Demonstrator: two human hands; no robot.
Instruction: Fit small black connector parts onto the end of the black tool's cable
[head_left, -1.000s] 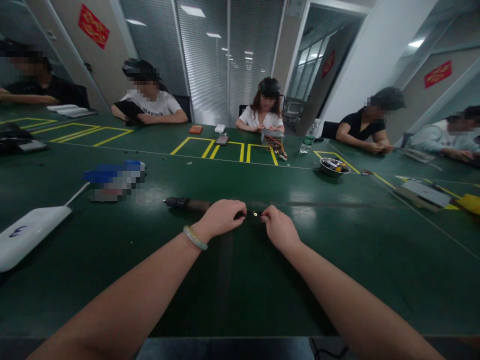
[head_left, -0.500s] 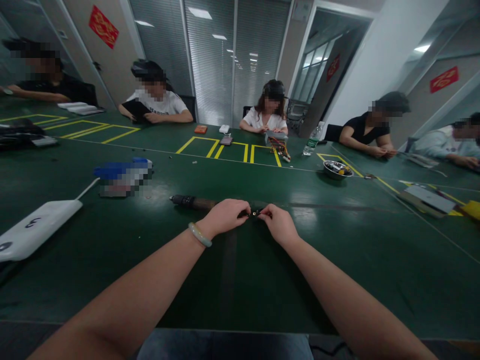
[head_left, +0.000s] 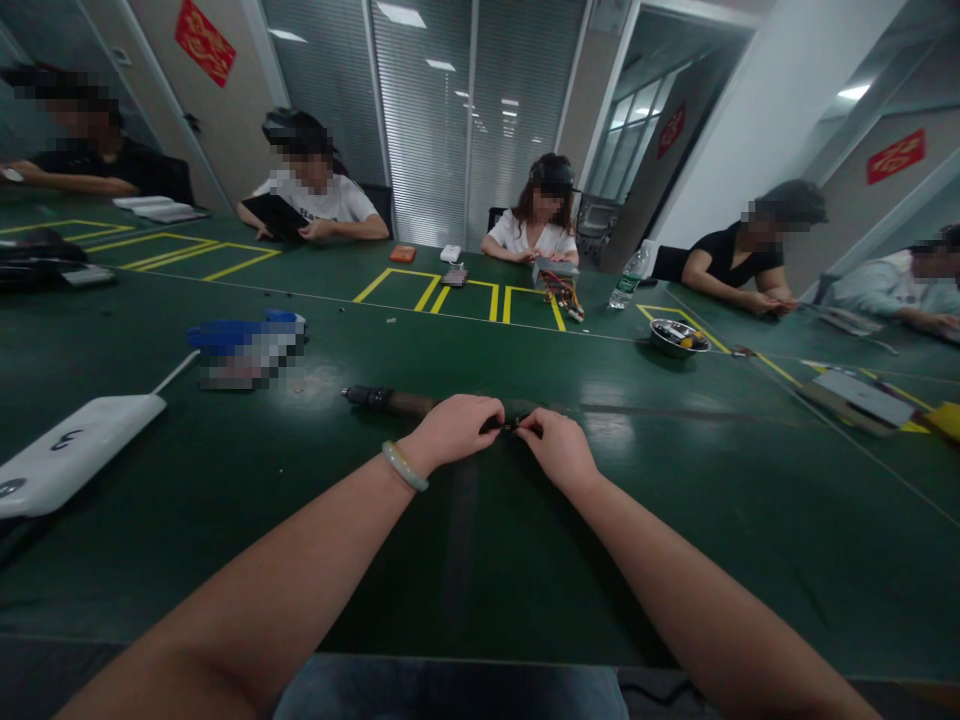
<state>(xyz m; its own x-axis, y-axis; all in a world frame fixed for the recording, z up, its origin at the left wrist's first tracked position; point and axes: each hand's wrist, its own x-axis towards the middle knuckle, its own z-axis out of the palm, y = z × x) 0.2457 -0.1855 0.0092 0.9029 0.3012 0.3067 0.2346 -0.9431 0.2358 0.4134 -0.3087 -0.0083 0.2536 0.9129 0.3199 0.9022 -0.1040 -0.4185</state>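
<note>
Although the fingers hide most of it, we see a small dark part (head_left: 511, 424) between the two hands, at twelve o'clock from the wearer. We judge that the handling is in the middle: the part is picked up, but not yet released. Whether it is one piece or two joined, we cannot tell. The left hand (head_left: 459, 430) is curled and pinches its nine-o'clock end; the right hand (head_left: 561, 446) pinches the three-o'clock end, just beside. At nine o'clock, the dark cylindrical tool (head_left: 369, 398) lies on the green table (head_left: 757, 480), partly behind the left hand.
</note>
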